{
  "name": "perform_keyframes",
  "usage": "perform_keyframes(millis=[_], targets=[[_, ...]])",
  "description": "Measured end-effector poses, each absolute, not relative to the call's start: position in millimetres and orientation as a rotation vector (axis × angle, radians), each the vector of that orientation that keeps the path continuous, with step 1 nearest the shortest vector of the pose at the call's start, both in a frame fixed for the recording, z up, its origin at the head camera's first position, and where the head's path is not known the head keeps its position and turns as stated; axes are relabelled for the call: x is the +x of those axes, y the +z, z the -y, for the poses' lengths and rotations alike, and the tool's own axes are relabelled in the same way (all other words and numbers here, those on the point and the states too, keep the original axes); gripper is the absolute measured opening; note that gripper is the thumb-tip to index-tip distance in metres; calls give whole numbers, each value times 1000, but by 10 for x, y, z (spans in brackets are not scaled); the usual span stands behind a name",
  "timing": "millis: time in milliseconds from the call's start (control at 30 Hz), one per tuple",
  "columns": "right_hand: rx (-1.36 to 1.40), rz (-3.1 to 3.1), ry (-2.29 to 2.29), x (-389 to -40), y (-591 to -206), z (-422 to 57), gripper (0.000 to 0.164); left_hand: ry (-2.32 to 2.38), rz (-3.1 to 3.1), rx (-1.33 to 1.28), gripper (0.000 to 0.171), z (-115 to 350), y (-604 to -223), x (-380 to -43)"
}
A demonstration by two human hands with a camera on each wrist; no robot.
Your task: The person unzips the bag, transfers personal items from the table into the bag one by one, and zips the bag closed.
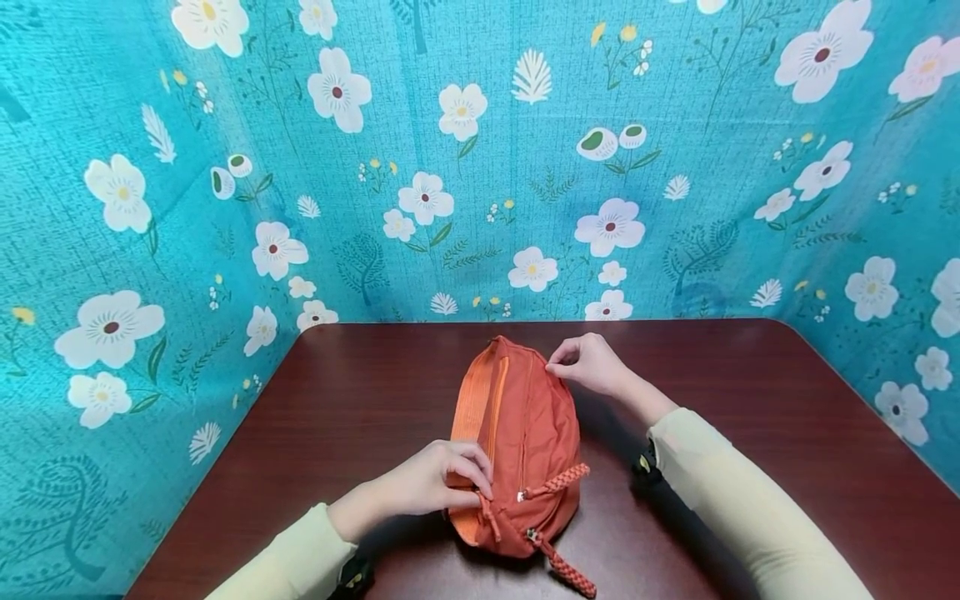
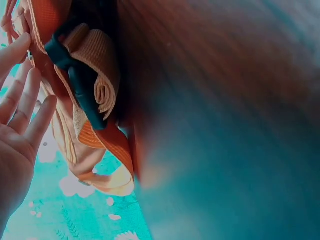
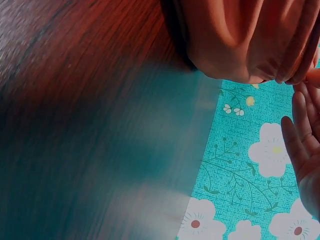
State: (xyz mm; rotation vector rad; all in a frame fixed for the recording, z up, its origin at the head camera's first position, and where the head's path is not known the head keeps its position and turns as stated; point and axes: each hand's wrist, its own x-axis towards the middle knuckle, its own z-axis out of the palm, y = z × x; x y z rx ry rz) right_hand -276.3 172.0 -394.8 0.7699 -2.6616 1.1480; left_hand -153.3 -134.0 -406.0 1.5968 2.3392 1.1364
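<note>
A rust-orange fabric bag [image 1: 553, 425] with several zippers stands on the table, its long side running away from me. At its near left end, my left hand [image 1: 438, 479] pinches a short zipper pull [image 1: 490, 518] between thumb and finger. My right hand [image 1: 592, 364] pinches the fabric at the bag's far right edge, and the right wrist view shows those fingertips at the seam. Two braided cord pulls [image 1: 564, 481] hang toward the near right. In the left wrist view, a dark buckle [image 2: 86, 95] and rolled orange webbing [image 2: 102, 65] show on the bag's left side.
The dark reddish-brown table [image 1: 360, 392] extends around the bag. Behind it and on both sides hangs a turquoise flowered cloth [image 1: 480, 208], which meets the table's back edge. Dark wrist devices [image 1: 647, 467] sit below both pale sleeves [image 1: 750, 508].
</note>
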Motion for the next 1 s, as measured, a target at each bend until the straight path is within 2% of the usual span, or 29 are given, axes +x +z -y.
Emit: perform_keyframes(millis=[433,1000], targets=[[636,2689,1179,-2614,-3948,-1966,6,1184,-2459,1459,13,1430,-4077,-1579],[676,2636,1170,-2353,-3981,-2251,8,1228,-2525,1311,18,1583,-4134,-1808]])
